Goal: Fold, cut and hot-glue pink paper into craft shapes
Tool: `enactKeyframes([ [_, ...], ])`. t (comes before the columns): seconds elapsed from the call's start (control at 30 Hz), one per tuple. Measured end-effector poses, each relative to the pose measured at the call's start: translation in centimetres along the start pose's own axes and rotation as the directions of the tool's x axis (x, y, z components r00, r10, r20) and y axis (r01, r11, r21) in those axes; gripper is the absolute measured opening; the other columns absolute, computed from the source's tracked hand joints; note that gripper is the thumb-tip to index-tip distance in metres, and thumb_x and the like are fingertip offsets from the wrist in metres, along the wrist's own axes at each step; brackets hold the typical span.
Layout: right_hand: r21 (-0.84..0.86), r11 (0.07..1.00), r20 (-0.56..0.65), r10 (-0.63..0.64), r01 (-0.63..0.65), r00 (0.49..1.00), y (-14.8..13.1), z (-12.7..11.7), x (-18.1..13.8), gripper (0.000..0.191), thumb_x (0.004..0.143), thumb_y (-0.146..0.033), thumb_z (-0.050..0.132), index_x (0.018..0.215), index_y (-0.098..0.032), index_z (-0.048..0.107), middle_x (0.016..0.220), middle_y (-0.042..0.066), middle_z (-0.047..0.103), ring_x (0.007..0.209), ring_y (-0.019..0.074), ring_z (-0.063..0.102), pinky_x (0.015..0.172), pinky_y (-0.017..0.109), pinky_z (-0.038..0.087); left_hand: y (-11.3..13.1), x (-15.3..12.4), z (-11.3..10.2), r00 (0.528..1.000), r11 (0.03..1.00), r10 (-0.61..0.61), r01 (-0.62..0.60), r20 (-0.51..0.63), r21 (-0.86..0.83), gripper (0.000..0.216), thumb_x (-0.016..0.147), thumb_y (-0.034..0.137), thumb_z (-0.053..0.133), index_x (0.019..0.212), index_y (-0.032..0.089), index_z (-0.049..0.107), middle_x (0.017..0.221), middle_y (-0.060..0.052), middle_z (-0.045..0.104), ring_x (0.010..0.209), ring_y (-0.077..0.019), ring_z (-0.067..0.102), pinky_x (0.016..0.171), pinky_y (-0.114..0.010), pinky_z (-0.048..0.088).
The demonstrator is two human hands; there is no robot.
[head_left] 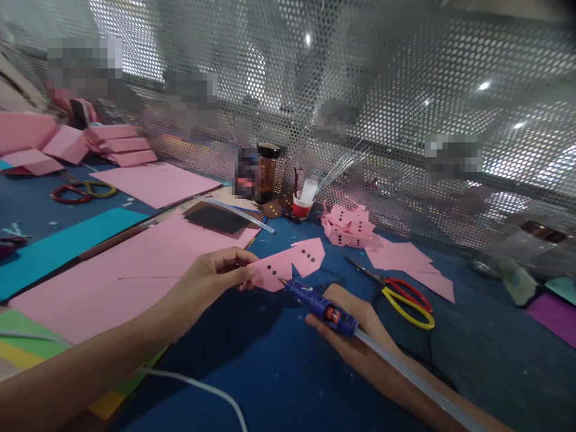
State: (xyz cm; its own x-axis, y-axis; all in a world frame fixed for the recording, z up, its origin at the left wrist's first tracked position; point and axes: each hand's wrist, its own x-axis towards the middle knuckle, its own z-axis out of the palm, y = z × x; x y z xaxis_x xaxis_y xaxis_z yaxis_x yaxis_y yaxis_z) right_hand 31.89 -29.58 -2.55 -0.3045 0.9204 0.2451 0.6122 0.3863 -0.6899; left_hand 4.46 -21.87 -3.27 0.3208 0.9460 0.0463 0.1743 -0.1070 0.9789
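Far left on your blue bench [270, 384] there's a pair of red-and-yellow scissors [86, 189], with a teal paper strip [74, 245] nearer you and a big pink sheet [99, 288] beside that. Your left hand [220, 273] has its fingers pinching the left end of a black-dotted pink cutout [282, 268], held up over the bench. The blue glue gun [317, 305] has its nozzle right by the cutout's lower edge, can't tell if they touch. Your right hand [360, 336] is wrapped around the gun, most fingers hidden. Past that: a pile of dotted pink pieces [346, 225], then more scissors [387, 283].
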Motion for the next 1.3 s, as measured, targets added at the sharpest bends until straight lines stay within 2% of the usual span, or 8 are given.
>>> enactKeyframes([
  [1.3,-0.085,0.996,0.027,-0.027,0.029,0.999,0.6,-0.04,0.04,0.03,0.098,-0.039,0.059,0.08,-0.023,0.043,0.077,-0.005,0.048,0.064,0.0109,0.043,0.059,0.025,0.031,0.16,-0.11,-0.01,1.0,1.0,0.001,-0.001,0.01,-0.013,0.018,0.09,0.038,0.067,0.095,0.021,0.072,0.085,-0.001,0.066,0.076,-0.0152,0.053,0.07,-0.027,0.042],
])
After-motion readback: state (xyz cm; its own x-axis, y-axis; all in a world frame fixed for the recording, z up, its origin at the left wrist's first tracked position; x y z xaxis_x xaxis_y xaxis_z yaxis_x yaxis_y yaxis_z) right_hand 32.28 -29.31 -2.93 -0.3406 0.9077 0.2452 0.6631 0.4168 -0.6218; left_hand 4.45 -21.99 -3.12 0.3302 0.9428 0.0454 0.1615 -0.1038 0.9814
